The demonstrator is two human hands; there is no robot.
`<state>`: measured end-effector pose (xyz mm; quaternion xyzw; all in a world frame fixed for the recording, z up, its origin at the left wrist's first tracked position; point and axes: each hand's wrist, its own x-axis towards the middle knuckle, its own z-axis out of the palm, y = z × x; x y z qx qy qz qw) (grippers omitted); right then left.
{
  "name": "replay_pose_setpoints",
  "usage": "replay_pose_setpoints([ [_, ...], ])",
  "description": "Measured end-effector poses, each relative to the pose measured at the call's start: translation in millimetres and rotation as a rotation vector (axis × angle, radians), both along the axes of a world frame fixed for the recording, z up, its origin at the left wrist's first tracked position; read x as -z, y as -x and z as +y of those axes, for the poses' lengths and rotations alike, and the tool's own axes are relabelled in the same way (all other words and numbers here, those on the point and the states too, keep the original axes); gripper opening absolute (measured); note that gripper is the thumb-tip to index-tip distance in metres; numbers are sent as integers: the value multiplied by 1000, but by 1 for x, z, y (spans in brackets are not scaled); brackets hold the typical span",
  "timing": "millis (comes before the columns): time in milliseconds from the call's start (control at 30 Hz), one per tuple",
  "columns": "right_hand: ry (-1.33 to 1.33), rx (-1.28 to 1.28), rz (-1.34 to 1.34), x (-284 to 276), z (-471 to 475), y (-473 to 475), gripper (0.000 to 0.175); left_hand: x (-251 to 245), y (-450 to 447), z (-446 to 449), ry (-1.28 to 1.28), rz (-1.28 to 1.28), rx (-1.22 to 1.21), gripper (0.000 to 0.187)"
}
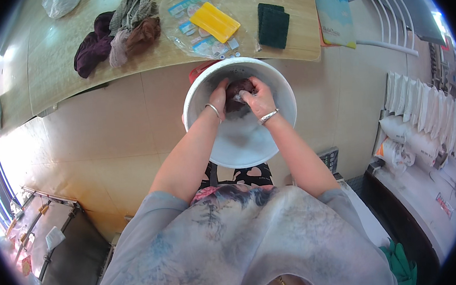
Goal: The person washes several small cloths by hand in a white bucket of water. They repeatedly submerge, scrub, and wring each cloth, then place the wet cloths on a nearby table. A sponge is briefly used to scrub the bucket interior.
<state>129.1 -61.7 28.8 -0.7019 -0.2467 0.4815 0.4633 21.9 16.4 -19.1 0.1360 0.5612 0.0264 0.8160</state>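
Observation:
A white round bucket stands in front of me, with whitish, cloudy water in its lower part. Inside it, both hands hold a wet, dark brownish cloth, bunched up, with some white suds on it. My left hand grips the cloth's left side, its fingertips partly hidden. From the right, my right hand closes on the same cloth, thumb on top near the suds. A bracelet circles each wrist.
Beyond the bucket is a wooden table bearing bunched cloths, a yellow bar on plastic packaging and dark green scouring pads. Part of a red object shows behind the bucket. A chair stands at right.

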Motion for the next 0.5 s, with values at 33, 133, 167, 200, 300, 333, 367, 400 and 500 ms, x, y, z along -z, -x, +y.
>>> replay_pose_setpoints([
  [33,-22,70,12,1,0,1,24,-3,1,-1,-2,-36,16,47],
  [133,-40,183,-45,1,-2,3,22,-15,2,-3,8,-213,74,51],
  [167,-68,146,-179,-1,-3,4,22,-19,2,-3,90,-237,48,51],
  [200,-70,100,-311,-3,-5,6,22,-22,2,-4,181,-278,12,51],
  [300,-207,-104,-634,-13,-12,11,28,-26,4,-6,282,-380,-166,45],
  [333,-212,-239,-785,-16,-17,15,29,-25,5,-7,290,-452,-243,42],
  [367,-201,-381,-933,-20,-22,18,30,-25,6,-8,236,-433,-196,40],
  [400,-195,-417,-931,-23,-26,19,30,-24,6,-9,185,-454,-155,38],
  [500,-68,-492,-781,-34,-38,17,33,-23,9,-11,98,-394,8,29],
])
